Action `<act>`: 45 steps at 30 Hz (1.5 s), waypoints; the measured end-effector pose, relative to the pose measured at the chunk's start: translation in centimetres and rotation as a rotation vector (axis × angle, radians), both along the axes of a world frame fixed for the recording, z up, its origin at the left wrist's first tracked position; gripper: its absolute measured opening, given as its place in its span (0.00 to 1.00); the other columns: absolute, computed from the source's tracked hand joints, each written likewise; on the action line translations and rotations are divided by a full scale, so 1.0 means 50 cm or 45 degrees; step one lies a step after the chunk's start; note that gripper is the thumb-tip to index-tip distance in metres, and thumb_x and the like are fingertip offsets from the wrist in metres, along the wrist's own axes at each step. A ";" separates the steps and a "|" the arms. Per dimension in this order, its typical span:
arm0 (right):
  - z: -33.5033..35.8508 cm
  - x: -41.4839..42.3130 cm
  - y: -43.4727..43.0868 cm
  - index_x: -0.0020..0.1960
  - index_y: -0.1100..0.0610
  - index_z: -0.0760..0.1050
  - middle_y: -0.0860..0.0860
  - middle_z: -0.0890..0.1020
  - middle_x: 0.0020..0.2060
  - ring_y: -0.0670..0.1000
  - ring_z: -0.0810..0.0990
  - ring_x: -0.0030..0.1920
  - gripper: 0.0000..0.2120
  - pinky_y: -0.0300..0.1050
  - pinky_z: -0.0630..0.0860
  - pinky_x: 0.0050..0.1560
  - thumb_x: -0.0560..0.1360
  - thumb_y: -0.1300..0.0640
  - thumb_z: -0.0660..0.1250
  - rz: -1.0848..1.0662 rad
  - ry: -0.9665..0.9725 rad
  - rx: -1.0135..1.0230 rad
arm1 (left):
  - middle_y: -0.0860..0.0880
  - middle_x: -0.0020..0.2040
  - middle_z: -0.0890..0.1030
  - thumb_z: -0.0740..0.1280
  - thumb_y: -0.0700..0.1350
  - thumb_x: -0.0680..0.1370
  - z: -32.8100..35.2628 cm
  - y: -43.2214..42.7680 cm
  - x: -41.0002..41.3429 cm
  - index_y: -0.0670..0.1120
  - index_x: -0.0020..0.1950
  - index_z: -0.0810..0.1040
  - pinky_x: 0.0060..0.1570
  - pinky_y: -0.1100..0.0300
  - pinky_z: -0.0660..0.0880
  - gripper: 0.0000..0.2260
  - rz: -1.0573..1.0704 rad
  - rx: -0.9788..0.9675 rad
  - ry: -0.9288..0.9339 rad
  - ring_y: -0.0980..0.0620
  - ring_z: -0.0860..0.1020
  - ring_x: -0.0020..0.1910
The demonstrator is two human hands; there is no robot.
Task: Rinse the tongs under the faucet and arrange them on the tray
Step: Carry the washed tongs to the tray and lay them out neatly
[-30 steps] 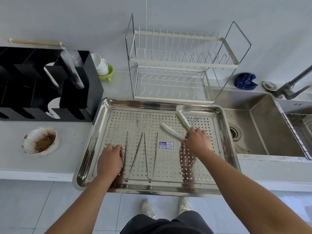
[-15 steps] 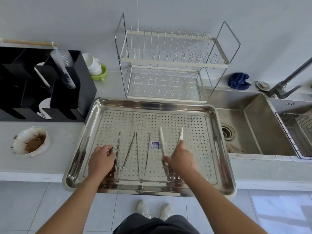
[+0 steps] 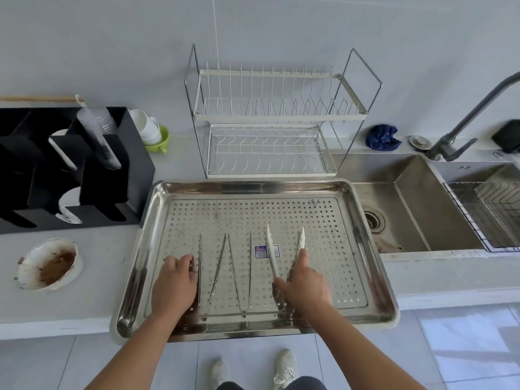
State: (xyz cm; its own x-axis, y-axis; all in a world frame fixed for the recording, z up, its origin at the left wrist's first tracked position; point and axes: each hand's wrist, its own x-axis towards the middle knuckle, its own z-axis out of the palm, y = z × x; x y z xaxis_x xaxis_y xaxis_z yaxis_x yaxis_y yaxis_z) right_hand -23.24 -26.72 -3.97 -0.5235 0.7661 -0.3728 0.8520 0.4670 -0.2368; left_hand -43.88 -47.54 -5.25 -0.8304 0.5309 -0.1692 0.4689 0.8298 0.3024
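Lowered flat onto the tray [image 3: 253, 187], white-tipped tongs [image 3: 270, 250] lie grasped in grip of right hand [image 3: 305, 285].

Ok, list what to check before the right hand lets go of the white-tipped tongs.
1. White-tipped tongs inside the tray rim: ok, they lie on the perforated floor.
2. Gap to the nearer metal tongs: ok, the two are apart.
3. Tips point away from the person, like the other pairs: ok.
4. Right hand free of the white-tipped tongs: not ok, it holds their hinge end.
5. Left hand free of the leftmost metal tongs: cannot tell; its curled fingers are against them.
6. Tongs rinsed clean: cannot tell.
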 end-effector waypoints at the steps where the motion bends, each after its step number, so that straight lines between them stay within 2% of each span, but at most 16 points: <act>1: 0.001 0.000 -0.006 0.81 0.54 0.41 0.48 0.83 0.37 0.50 0.84 0.37 0.50 0.50 0.85 0.41 0.75 0.33 0.67 -0.006 -0.005 0.021 | 0.46 0.59 0.73 0.63 0.48 0.81 0.005 0.000 -0.004 0.50 0.73 0.71 0.35 0.60 0.72 0.19 -0.002 0.021 -0.026 0.52 0.75 0.45; 4: 0.004 0.001 -0.015 0.81 0.52 0.41 0.46 0.80 0.33 0.49 0.81 0.34 0.50 0.47 0.83 0.36 0.74 0.32 0.66 -0.043 -0.005 0.050 | 0.46 0.65 0.73 0.61 0.59 0.80 0.016 0.003 -0.005 0.52 0.74 0.69 0.44 0.54 0.80 0.24 0.072 0.115 -0.118 0.50 0.79 0.51; 6: 0.003 0.005 -0.024 0.81 0.51 0.41 0.45 0.78 0.32 0.48 0.80 0.32 0.50 0.46 0.82 0.34 0.74 0.30 0.64 -0.063 -0.008 0.076 | 0.47 0.68 0.73 0.61 0.69 0.76 0.014 0.003 0.008 0.52 0.77 0.65 0.48 0.54 0.79 0.34 0.030 0.050 -0.114 0.49 0.79 0.58; 8: -0.001 0.005 -0.028 0.81 0.50 0.39 0.44 0.76 0.32 0.48 0.80 0.33 0.50 0.48 0.83 0.36 0.74 0.29 0.63 -0.070 -0.014 0.085 | 0.47 0.69 0.73 0.62 0.74 0.72 0.008 0.008 0.023 0.49 0.78 0.62 0.49 0.54 0.78 0.42 -0.025 -0.029 -0.061 0.48 0.78 0.62; 16: -0.004 0.003 -0.028 0.81 0.50 0.38 0.43 0.74 0.32 0.49 0.80 0.34 0.50 0.50 0.85 0.39 0.74 0.28 0.63 -0.036 -0.045 0.088 | 0.46 0.65 0.78 0.65 0.70 0.73 0.007 0.024 0.022 0.46 0.77 0.65 0.43 0.58 0.77 0.40 -0.006 -0.087 -0.048 0.49 0.80 0.57; 21: -0.002 -0.003 -0.031 0.82 0.53 0.39 0.44 0.76 0.36 0.51 0.78 0.36 0.51 0.49 0.83 0.42 0.74 0.29 0.62 0.004 -0.065 0.103 | 0.47 0.63 0.79 0.65 0.69 0.74 0.009 0.022 0.025 0.46 0.76 0.66 0.45 0.57 0.78 0.38 -0.010 -0.064 -0.072 0.49 0.81 0.56; 27: 0.001 -0.004 -0.032 0.83 0.53 0.40 0.44 0.74 0.34 0.51 0.78 0.35 0.51 0.46 0.80 0.39 0.74 0.29 0.62 0.013 -0.064 0.109 | 0.46 0.66 0.78 0.64 0.69 0.75 0.011 0.027 0.033 0.46 0.78 0.63 0.51 0.55 0.78 0.40 0.003 -0.060 -0.101 0.48 0.80 0.60; 32: -0.001 -0.002 -0.035 0.83 0.53 0.40 0.45 0.76 0.37 0.51 0.81 0.39 0.51 0.47 0.80 0.40 0.74 0.29 0.62 0.013 -0.057 0.110 | 0.46 0.66 0.78 0.65 0.68 0.74 0.016 0.026 0.037 0.46 0.78 0.65 0.52 0.54 0.80 0.39 0.031 -0.007 -0.126 0.47 0.80 0.60; 38: 0.002 -0.006 -0.038 0.82 0.54 0.39 0.43 0.72 0.33 0.50 0.79 0.37 0.51 0.46 0.79 0.36 0.75 0.30 0.63 0.007 -0.040 0.095 | 0.46 0.64 0.79 0.66 0.67 0.74 0.023 0.025 0.039 0.45 0.76 0.67 0.53 0.53 0.80 0.38 0.038 0.022 -0.153 0.47 0.80 0.59; 45: 0.011 -0.015 -0.044 0.83 0.54 0.40 0.46 0.77 0.38 0.53 0.82 0.40 0.51 0.46 0.76 0.36 0.75 0.30 0.63 0.017 -0.061 0.111 | 0.45 0.64 0.79 0.67 0.67 0.75 0.026 0.025 0.041 0.45 0.77 0.67 0.53 0.53 0.80 0.37 0.044 0.046 -0.159 0.47 0.80 0.59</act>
State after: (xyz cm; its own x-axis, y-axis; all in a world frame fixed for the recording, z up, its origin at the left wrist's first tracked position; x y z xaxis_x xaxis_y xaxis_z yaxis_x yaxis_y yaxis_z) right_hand -23.97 -28.94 -3.44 -0.5173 0.7897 -0.3299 0.8548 0.4955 -0.1542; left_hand -41.84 -46.29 -3.95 -0.8222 0.5095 -0.2538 0.3968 0.8327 0.3863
